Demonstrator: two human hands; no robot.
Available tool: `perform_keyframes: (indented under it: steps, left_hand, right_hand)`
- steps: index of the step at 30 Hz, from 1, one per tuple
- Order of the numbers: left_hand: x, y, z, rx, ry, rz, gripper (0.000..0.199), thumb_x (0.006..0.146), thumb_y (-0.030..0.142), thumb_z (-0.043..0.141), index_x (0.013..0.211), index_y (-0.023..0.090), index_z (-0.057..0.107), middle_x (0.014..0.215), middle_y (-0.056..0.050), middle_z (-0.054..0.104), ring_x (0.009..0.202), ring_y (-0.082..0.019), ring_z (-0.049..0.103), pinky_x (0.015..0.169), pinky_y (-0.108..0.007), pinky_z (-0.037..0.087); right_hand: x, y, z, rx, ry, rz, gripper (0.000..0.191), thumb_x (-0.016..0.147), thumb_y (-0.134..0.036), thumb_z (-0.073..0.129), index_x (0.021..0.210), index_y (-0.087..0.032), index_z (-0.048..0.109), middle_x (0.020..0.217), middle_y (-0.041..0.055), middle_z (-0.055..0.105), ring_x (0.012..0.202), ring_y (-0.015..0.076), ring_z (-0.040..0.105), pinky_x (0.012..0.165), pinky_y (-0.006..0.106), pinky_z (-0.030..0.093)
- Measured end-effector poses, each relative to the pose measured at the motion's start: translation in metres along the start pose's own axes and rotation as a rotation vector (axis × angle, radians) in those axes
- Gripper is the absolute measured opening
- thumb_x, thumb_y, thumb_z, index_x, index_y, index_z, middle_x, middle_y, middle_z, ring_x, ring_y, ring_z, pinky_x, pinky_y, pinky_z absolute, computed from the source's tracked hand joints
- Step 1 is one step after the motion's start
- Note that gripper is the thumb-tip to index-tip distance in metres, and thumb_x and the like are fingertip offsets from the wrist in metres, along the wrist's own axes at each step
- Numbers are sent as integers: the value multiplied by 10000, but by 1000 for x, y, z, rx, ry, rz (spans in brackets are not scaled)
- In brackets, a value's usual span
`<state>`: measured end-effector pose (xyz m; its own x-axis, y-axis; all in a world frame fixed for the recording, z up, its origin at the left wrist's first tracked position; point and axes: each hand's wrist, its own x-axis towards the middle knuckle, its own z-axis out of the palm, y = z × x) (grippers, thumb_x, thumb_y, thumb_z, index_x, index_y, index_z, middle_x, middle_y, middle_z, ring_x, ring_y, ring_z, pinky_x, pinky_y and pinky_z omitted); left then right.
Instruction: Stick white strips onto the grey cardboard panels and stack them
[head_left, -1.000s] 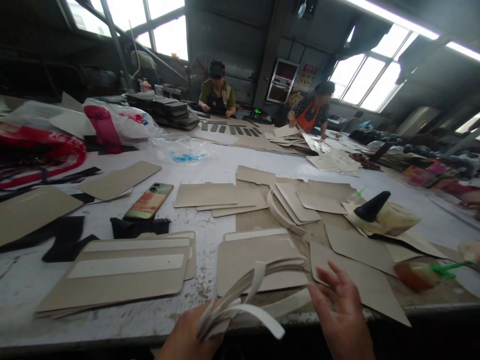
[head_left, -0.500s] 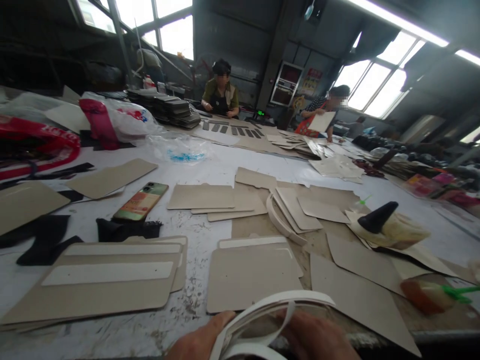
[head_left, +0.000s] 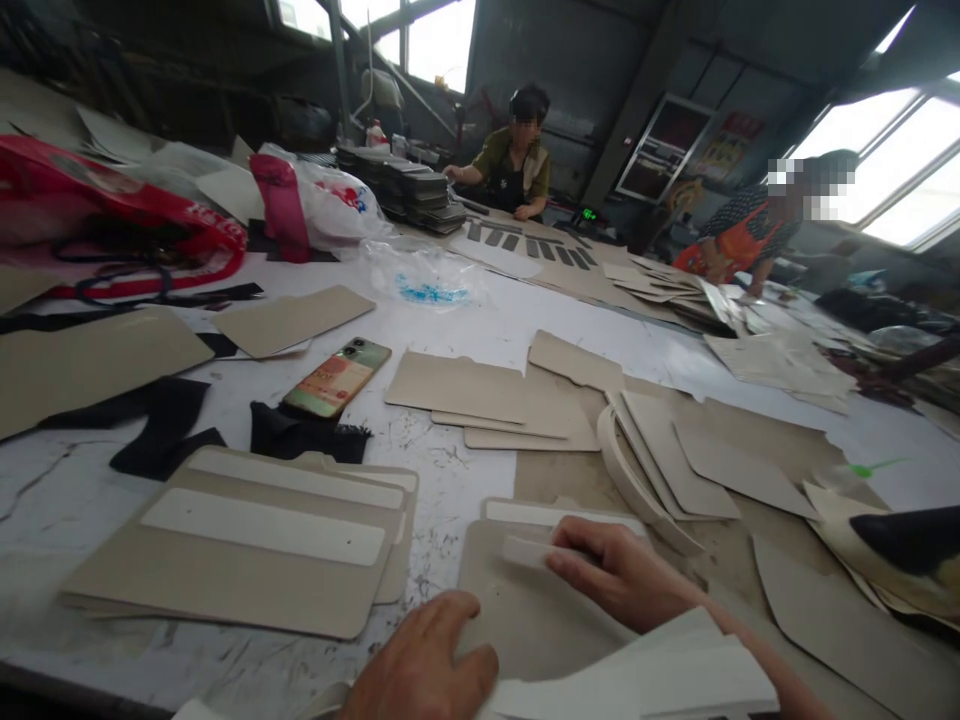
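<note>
My right hand (head_left: 611,570) pinches the end of a pale strip (head_left: 529,551) just above a beige panel (head_left: 517,600) at the lower centre. Near the panel's lower left edge is my left hand (head_left: 427,655), its fingers curved and apart with nothing in them. White strips (head_left: 637,680) lie fanned out in front of my right forearm, at the bottom. Left of my hands rests a stack of beige panels (head_left: 247,590), the top one bearing two white strips. Part of a curled strip shows at the bottom edge beside my left hand.
A phone (head_left: 337,377) lies beyond the left stack, next to black cloth (head_left: 307,435). Beige panels (head_left: 457,388) and a curved band (head_left: 637,480) lie past my hands. A dark-tipped bag (head_left: 907,545) is at the right. Two people are across the table.
The view has turned left. The curled white strips have left my hands' grasp; my right hand has moved up over the panel with one strip, and my left hand has opened.
</note>
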<state>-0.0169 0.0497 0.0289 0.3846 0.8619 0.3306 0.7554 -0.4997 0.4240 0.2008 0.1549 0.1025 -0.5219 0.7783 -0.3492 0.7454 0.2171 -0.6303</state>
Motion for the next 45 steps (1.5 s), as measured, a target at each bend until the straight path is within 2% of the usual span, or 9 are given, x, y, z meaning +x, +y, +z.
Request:
perform_keyframes:
  steps: [3, 6, 9, 12, 17, 22, 30, 39, 45]
  left_hand:
    - [2, -8, 6, 49, -27, -18, 138, 789, 124, 501, 855, 205, 591, 1195, -81, 562, 1135, -208, 504, 899, -331, 479]
    - [9, -10, 3, 48, -98, 20, 94, 782, 114, 506, 781, 178, 575, 1239, -121, 540, 1204, -231, 451, 941, -354, 451]
    - [18, -11, -4, 44, -168, 18, 123, 818, 116, 478, 867, 169, 578, 1212, -152, 561, 1171, -227, 491, 939, -321, 448]
    - [25, -12, -10, 33, -230, 22, 120, 840, 133, 460, 848, 166, 576, 1181, -155, 584, 1129, -226, 530, 931, -297, 451]
    - [29, -15, -8, 33, -264, 31, 134, 847, 123, 449, 860, 162, 576, 1208, -156, 570, 1120, -232, 537, 930, -305, 453]
    - [25, -18, 3, -19, -242, -16, 132, 808, 81, 486, 810, 167, 586, 1265, -149, 527, 1143, -234, 516, 955, -325, 435]
    - [18, -26, 21, -58, -217, -59, 138, 726, 55, 550, 699, 190, 558, 1310, -70, 497, 1100, -202, 536, 923, -319, 465]
    - [23, -26, 23, -36, -230, -61, 166, 709, 16, 503, 682, 176, 543, 1297, -94, 503, 1100, -207, 532, 929, -322, 456]
    - [30, -21, 20, 43, -170, -34, 264, 719, -42, 412, 695, 167, 572, 1193, -93, 587, 981, -174, 593, 820, -270, 512]
  right_hand:
    - [18, -10, 3, 30, -69, 9, 250, 839, -367, 462, 702, -176, 548, 631, -19, 516, 597, 112, 438, 533, 212, 313]
    - [33, -12, 9, 55, -118, 25, 233, 830, -345, 468, 701, -172, 557, 609, -26, 501, 584, 105, 426, 525, 206, 303]
    - [42, -7, 18, 20, -123, 57, 227, 828, -318, 462, 701, -170, 579, 617, -17, 525, 594, 109, 441, 533, 205, 305]
    - [45, -3, 25, -82, -86, 117, 219, 820, -296, 465, 692, -174, 595, 628, -4, 563, 608, 120, 473, 547, 218, 303]
    - [45, -3, 30, -186, -59, 205, 231, 820, -301, 451, 680, -188, 596, 639, 15, 607, 620, 142, 515, 554, 238, 295]
    - [46, -1, 33, -211, -43, 231, 239, 825, -305, 445, 679, -189, 595, 655, 28, 629, 634, 151, 536, 567, 241, 299]
    - [48, -2, 34, -227, -42, 237, 238, 827, -291, 437, 681, -190, 597, 670, 34, 645, 641, 154, 550, 565, 242, 291]
    - [49, -5, 33, -290, -63, 273, 236, 829, -297, 433, 711, -201, 613, 707, 47, 675, 684, 180, 592, 578, 255, 297]
    - [51, -15, 32, -425, -76, 308, 270, 851, -318, 399, 792, -200, 634, 777, 91, 700, 742, 235, 633, 566, 281, 287]
